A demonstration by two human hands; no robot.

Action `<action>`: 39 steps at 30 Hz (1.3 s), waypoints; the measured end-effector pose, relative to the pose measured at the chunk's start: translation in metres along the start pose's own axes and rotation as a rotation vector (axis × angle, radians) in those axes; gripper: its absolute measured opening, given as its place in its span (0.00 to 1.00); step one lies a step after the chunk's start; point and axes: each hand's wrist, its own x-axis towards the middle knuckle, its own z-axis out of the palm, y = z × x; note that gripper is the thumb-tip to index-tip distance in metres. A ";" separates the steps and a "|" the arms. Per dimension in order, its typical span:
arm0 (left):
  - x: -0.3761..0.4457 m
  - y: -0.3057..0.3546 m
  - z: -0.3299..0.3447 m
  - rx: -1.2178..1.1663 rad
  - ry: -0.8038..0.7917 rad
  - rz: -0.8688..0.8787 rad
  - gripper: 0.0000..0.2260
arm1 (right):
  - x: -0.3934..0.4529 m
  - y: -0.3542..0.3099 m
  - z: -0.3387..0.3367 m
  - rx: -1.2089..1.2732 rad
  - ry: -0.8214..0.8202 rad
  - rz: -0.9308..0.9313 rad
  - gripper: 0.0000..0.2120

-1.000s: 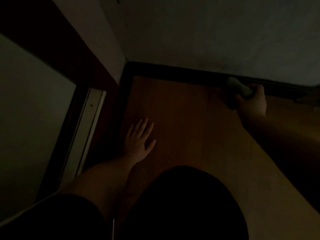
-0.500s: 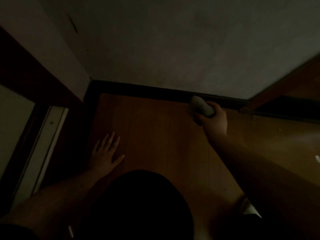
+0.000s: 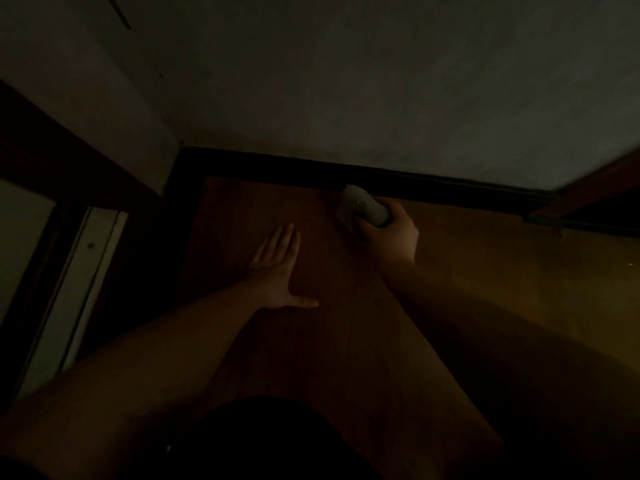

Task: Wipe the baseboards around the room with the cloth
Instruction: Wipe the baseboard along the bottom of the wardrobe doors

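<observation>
Your right hand [image 3: 389, 233] gripped the bunched cloth [image 3: 360, 206] against the baseboard [image 3: 277, 164] near the floor's corner, left hand [image 3: 277, 268] flat; in that gloom you could miss dusty patches.

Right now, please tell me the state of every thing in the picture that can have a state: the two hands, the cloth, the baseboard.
right hand: grips the cloth, fingers curled round it.
cloth: bunched up, its far end at the baseboard.
left hand: flat on the floor, fingers straight, thumb spread.
baseboard: dark, runs along the wall foot; too dim to tell whether clean.
floor: wooden, bare beside the hands.
</observation>
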 end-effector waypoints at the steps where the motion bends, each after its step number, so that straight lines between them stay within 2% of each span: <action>1: 0.000 0.000 -0.001 0.002 -0.010 -0.003 0.65 | 0.003 -0.005 0.010 0.012 -0.010 0.019 0.21; 6: -0.002 0.001 -0.001 -0.003 -0.024 -0.027 0.64 | 0.017 -0.019 0.065 0.067 -0.044 0.094 0.21; 9: -0.002 0.001 -0.001 0.019 -0.026 -0.036 0.64 | 0.033 -0.017 0.068 0.015 -0.040 0.142 0.18; 13: -0.003 0.000 -0.003 0.034 -0.061 -0.047 0.64 | 0.044 0.001 0.035 -0.054 0.008 0.095 0.12; 17: -0.006 0.001 -0.007 0.025 -0.080 -0.052 0.63 | 0.050 0.023 -0.010 -0.163 0.090 0.062 0.15; 25: -0.007 0.006 -0.010 0.031 -0.099 -0.049 0.62 | 0.064 0.077 -0.126 -0.257 0.309 0.153 0.16; 29: -0.006 0.009 -0.012 0.023 -0.096 -0.054 0.62 | 0.049 0.091 -0.143 -0.247 0.257 0.095 0.19; 35: -0.008 0.024 -0.025 0.077 -0.112 -0.065 0.63 | 0.016 0.081 -0.107 -0.150 0.180 -0.038 0.22; 39: -0.001 0.044 -0.036 0.161 -0.062 0.090 0.63 | 0.003 0.063 -0.072 -0.094 0.113 -0.070 0.22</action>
